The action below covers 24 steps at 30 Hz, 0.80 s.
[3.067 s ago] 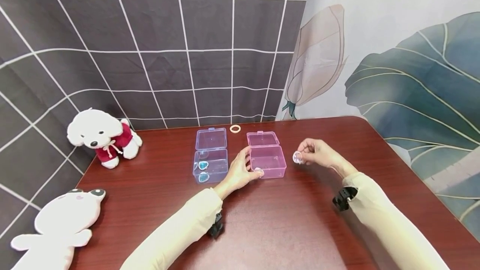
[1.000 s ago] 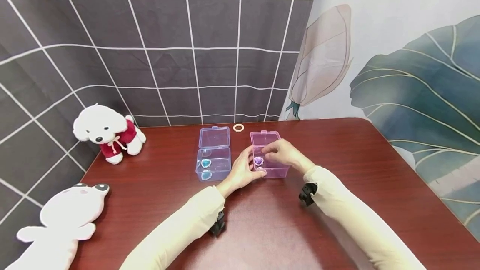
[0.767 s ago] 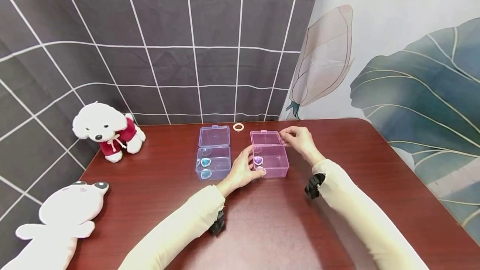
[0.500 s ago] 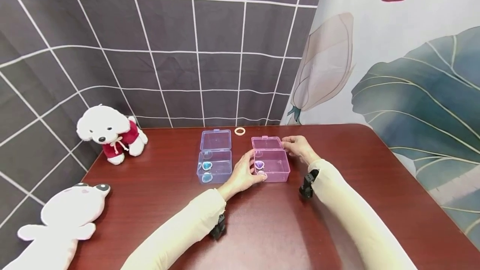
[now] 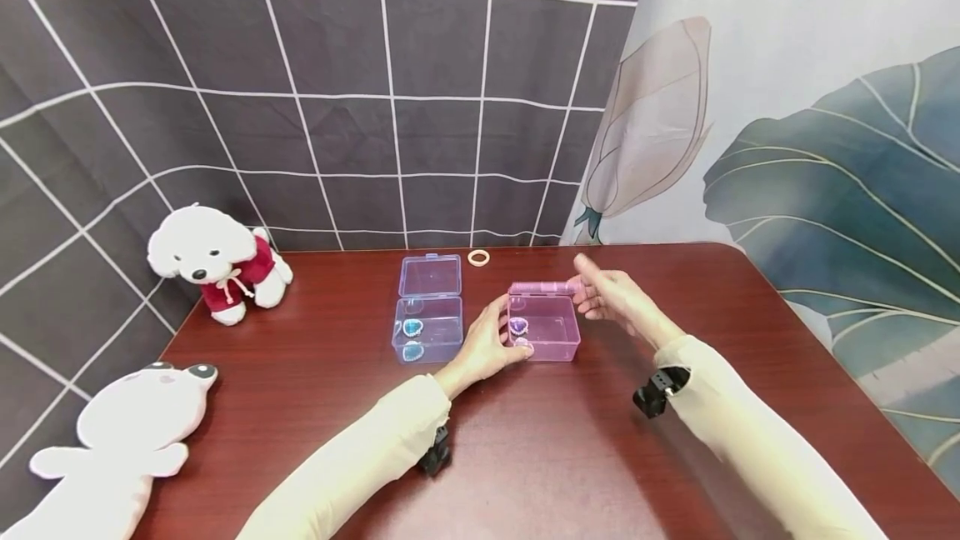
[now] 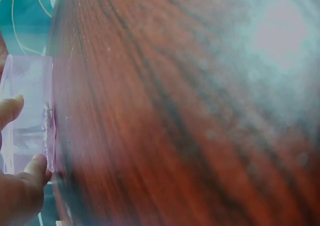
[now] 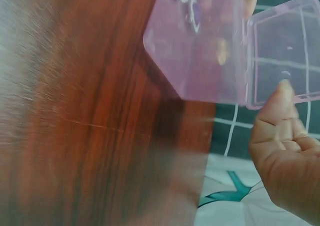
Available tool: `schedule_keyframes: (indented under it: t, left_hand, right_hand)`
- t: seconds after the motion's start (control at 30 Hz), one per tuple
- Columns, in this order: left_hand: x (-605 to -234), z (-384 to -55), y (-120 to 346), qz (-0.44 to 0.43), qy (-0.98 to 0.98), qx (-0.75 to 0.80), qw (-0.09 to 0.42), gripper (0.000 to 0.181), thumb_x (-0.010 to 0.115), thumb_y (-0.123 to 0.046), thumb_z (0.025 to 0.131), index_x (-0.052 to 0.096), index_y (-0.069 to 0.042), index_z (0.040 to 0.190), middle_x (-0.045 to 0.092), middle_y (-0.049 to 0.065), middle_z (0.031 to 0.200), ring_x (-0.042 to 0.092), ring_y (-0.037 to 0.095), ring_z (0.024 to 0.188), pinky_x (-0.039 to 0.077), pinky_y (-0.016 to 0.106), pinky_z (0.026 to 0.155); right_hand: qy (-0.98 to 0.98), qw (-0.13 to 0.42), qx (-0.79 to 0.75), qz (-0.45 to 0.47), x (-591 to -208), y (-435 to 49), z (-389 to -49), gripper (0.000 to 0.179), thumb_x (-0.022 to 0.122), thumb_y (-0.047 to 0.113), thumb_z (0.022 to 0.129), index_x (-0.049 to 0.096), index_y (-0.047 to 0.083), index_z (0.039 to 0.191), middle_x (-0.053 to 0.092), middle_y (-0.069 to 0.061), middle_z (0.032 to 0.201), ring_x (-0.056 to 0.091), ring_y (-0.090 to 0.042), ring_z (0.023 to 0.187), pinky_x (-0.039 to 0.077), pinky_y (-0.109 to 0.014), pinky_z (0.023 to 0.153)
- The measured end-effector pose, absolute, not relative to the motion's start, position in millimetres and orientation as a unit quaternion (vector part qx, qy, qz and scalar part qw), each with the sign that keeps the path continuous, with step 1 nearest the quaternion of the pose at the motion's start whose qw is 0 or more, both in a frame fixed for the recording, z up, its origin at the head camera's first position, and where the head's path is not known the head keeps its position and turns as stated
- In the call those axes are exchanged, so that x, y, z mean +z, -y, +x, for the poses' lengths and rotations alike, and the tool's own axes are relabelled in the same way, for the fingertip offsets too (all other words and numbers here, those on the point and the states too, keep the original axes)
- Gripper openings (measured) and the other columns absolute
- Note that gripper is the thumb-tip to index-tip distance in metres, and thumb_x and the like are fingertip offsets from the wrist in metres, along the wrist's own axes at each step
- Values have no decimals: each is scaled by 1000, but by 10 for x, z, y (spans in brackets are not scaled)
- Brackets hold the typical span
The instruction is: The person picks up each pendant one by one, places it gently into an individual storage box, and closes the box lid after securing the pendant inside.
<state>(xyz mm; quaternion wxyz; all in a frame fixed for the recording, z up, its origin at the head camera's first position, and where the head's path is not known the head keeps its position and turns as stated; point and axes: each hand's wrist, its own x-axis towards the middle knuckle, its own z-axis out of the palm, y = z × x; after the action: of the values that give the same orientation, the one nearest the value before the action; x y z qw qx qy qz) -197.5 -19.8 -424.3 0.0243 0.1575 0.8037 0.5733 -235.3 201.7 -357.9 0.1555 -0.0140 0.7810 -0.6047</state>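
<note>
My left hand point(image 5: 483, 348) grips the left side of a clear pink box point(image 5: 551, 340), its thumb on the front wall and fingers along the side. Inside at the left lies a purple heart-shaped gem point(image 5: 518, 326) with a white beaded edge; a second point(image 5: 523, 347) is partly hidden by the thumb. The pink lid point(image 5: 543, 288) stands raised on its hinge at the back. At its right edge my right hand point(image 5: 618, 298) touches the lid with its fingers, thumb spread upward. In the right wrist view the thumb point(image 7: 282, 99) overlaps the lid's corner.
Left of the pink box stands an open blue box point(image 5: 442, 340) with blue heart-shaped gems point(image 5: 412, 327). A pale ring point(image 5: 478, 257) lies behind, near the table's back edge. A white plush dog point(image 5: 217, 261) and a white plush toy point(image 5: 135, 432) occupy the left side.
My right hand brought a purple gem into the pink box, let it go and moved to the lid. The lid has swung up from lying back. My left hand keeps its grip.
</note>
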Motion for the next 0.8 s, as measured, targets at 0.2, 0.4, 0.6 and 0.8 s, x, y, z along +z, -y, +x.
schedule_keyframes:
  t: [0.2,0.4,0.6,0.8]
  left_hand:
    - [-4241,-1978,184,162,-797,581,19,85,77,2,70,30,5,140,42,26,136,47,37,125,47,38,100]
    - [-4239,-1974,177,155,-803,575,25,89,78,0,71,24,8,142,38,28,140,46,38,126,47,39,100]
    - [-4241,-1980,177,155,-800,579,30,90,78,-1,72,23,10,143,36,29,141,45,38,127,46,41,100]
    - [-4244,-1964,183,157,-809,566,24,88,78,-1,71,26,8,142,40,27,138,48,36,124,48,37,99]
  right_hand:
    - [-832,171,-526,-48,-3627,-2030,-2211,52,61,14,91,43,-16,129,59,0,75,53,-7,63,54,-18,55]
    - [-864,138,-474,-97,-3662,-2018,-2182,44,61,7,89,48,-19,123,56,-4,69,51,-10,61,53,-18,51]
    - [-881,116,-444,-116,-3691,-2022,-2159,39,60,4,89,51,-17,120,47,-1,64,48,-8,57,54,-20,49]
    - [-894,95,-420,-122,-3731,-1996,-2096,38,61,6,89,54,-13,122,52,-6,68,55,-14,60,58,-27,53]
